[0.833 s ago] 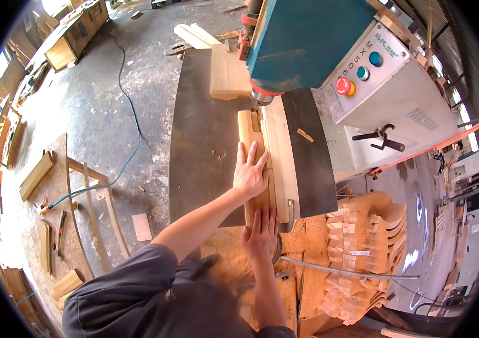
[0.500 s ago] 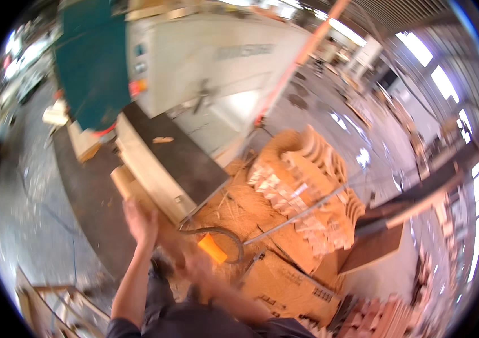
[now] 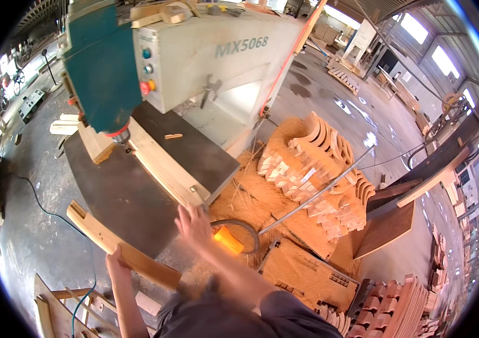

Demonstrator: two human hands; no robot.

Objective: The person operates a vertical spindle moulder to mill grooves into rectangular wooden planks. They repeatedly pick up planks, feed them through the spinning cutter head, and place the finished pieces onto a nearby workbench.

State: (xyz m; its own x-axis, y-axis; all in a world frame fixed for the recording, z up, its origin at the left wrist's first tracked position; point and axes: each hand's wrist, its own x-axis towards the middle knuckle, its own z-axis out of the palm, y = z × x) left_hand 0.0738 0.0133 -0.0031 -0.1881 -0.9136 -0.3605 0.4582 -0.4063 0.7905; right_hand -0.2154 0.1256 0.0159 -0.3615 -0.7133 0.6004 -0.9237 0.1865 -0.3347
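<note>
My left hand (image 3: 116,261) grips a curved wooden piece (image 3: 116,242) with a slot cut near its far end. This piece slants over the near edge of the dark machine table (image 3: 121,188), its near end close to my body. My right hand (image 3: 193,228), fingers apart and holding nothing visible, is at the near end of a long pale wooden guide strip (image 3: 163,172) on the table. Whether the fingertips touch the strip I cannot tell. Above the strip's far end hangs the green machine head (image 3: 101,73) with its metal spindle (image 3: 119,136).
A sawdust-covered stack of curved wooden parts (image 3: 313,169) stands right of the machine, with a metal rod (image 3: 318,191) slanting across it. A yellow object (image 3: 228,240) and dark hose (image 3: 257,239) lie near my right forearm. A cable (image 3: 59,217) runs along the left floor.
The curved wooden piece has moved away from the guide strip, toward my lower left, in my left hand. My right hand has let go of it and moved up to the strip's near end.
</note>
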